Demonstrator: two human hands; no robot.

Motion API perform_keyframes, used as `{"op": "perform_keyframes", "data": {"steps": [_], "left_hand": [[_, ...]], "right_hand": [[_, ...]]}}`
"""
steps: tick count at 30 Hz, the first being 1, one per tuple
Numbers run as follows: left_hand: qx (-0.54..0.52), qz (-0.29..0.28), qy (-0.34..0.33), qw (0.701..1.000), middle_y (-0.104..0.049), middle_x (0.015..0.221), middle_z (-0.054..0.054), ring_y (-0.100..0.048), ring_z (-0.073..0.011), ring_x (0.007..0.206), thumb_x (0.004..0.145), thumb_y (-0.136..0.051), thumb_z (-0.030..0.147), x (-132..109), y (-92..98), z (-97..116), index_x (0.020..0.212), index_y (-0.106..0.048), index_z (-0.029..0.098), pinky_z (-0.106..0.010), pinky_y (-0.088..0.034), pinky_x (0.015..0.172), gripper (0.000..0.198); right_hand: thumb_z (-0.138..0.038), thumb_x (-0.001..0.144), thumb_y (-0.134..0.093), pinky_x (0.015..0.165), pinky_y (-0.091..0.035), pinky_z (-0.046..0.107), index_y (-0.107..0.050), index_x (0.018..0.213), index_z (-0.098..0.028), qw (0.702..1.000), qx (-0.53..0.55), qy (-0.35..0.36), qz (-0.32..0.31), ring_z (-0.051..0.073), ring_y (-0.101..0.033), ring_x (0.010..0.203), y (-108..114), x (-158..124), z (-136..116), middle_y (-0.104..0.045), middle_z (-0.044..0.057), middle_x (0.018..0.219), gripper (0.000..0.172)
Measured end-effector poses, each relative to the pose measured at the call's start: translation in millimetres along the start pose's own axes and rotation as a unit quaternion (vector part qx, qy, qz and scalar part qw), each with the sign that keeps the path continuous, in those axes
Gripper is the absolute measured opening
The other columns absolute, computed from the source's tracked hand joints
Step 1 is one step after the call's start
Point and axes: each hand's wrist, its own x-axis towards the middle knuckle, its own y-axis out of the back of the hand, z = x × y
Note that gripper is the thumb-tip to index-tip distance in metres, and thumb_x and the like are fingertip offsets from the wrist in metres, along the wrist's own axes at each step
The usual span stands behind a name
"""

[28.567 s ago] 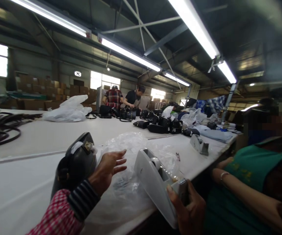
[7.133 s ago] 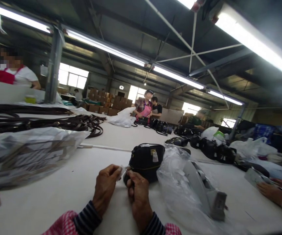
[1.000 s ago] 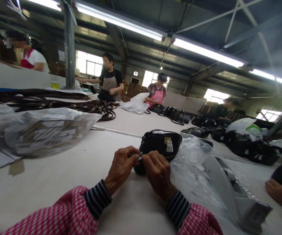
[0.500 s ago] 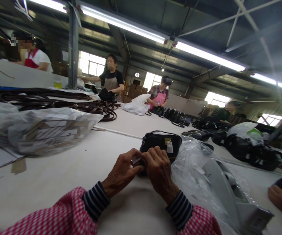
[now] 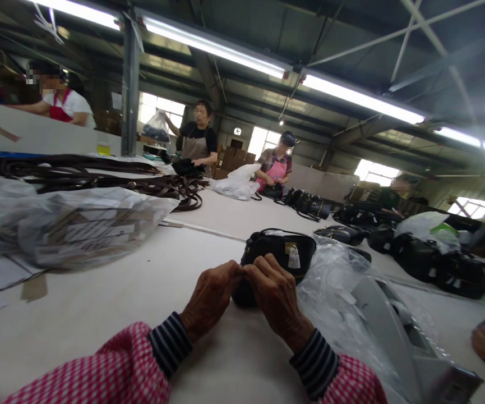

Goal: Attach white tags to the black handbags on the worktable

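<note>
I see a black handbag (image 5: 278,247) sitting on the white tabletop (image 5: 99,320), close to me. The left hand (image 5: 211,297) and right hand (image 5: 278,297) press together at the near side of the bag. I cannot tell if they pinch anything. A clear plastic bag (image 5: 330,297) lies just right of the handbag, and a gray tape dispenser (image 5: 393,331) sits beside it. Far left lie dark straps (image 5: 99,182).

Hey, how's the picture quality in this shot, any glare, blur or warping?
Head view: the ceiling lights and windows glare white, the wide lens stretches the tape dispenser at lower right, and the black bag near the centre looks fairly sharp.
</note>
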Motion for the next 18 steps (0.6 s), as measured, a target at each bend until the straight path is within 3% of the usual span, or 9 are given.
{"op": "perform_keyframes", "data": {"steps": [5,8,13,18], "left_hand": [[-0.022,0.008,0.026,0.999,-0.072,0.091,-0.001,-0.066,-0.0184,0.081,0.095,-0.057,0.029,-0.8,2.1,-1.3,0.098,-0.063,0.023,-0.029,-0.047,0.077,0.009],[-0.037,0.012,0.022,0.999,-0.072,0.097,-0.001,-0.067,-0.0183,0.084,0.088,-0.061,0.021,0.2,4.0,-4.0,0.104,-0.062,0.023,-0.028,-0.049,0.077,0.016],[-0.022,0.023,0.034,0.999,-0.069,0.077,0.002,-0.063,-0.0164,0.073,0.092,-0.061,0.026,3.7,6.8,-2.0,0.092,-0.069,0.021,-0.027,-0.046,0.071,0.010],[-0.016,0.025,-0.005,1.000,-0.073,0.085,-0.001,-0.066,-0.0170,0.078,0.097,-0.058,0.031,3.3,7.9,0.0,0.094,-0.072,0.020,-0.026,-0.047,0.075,0.017]], "right_hand": [[-0.016,0.102,-0.052,0.068,-0.037,0.032,-0.058,0.074,-0.017,1.000,0.019,-0.002,0.005,0.017,-0.048,0.078,-0.6,-1.5,0.3,-0.056,0.002,0.077,0.028],[-0.015,0.101,-0.052,0.068,-0.036,0.032,-0.057,0.074,-0.017,1.000,0.020,-0.007,0.003,0.017,-0.048,0.078,-1.3,-0.7,1.1,-0.057,0.002,0.077,0.028],[-0.014,0.101,-0.052,0.068,-0.036,0.032,-0.056,0.074,-0.017,1.000,0.017,-0.015,-0.011,0.018,-0.048,0.079,-0.4,0.6,0.2,-0.057,0.002,0.078,0.027],[-0.013,0.100,-0.054,0.067,-0.035,0.033,-0.057,0.075,-0.018,0.999,0.024,-0.010,-0.020,0.018,-0.049,0.079,1.8,2.2,-0.6,-0.058,0.002,0.079,0.026]]}}
